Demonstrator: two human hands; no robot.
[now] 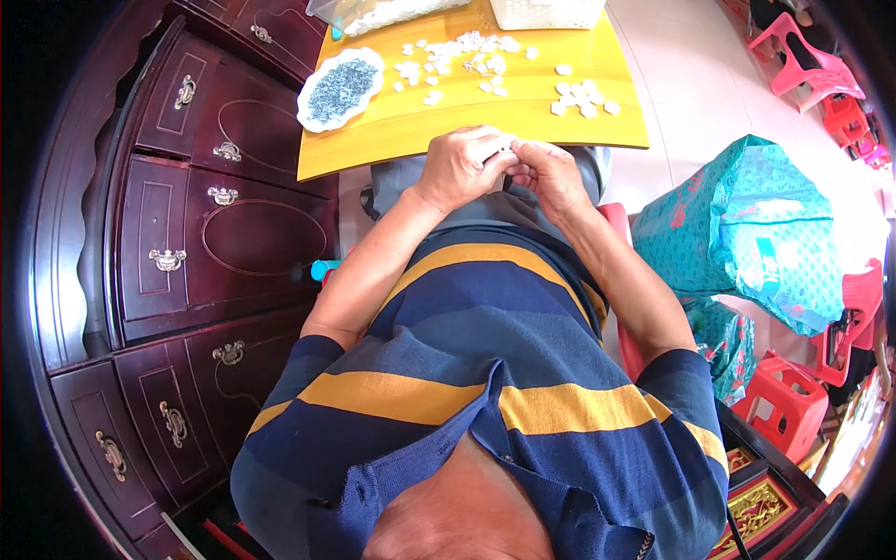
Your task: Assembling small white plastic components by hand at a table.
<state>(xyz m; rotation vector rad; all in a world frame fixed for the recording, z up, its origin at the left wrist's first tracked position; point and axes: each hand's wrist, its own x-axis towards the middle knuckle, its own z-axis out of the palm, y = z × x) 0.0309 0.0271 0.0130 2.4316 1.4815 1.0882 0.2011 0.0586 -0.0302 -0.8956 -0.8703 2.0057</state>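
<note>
My left hand (pixel 459 166) and my right hand (pixel 553 175) meet just off the near edge of a yellow table (pixel 401 135). Both are closed, thumbs and fingertips pinching together at a small white piece (pixel 507 149); most of it is hidden by the fingers. Beyond them a loose group of small white pieces (pixel 431 67) is scattered over the tabletop, with some thin metallic bits among them. A separate cluster of white pieces (pixel 579 93) lies at the right. On the left stands a white scalloped dish (pixel 373 62) holding a heap of small dark grey-blue parts (pixel 342 91).
At the table's far side are a clear tub (pixel 327 13) of white pieces and a white perforated basket (pixel 551 13). Dark red wooden drawers (pixel 252 177) line the left. To the right stand a large teal bag (pixel 747 233), a red stool (pixel 786 403) and a pink chair (pixel 807 61).
</note>
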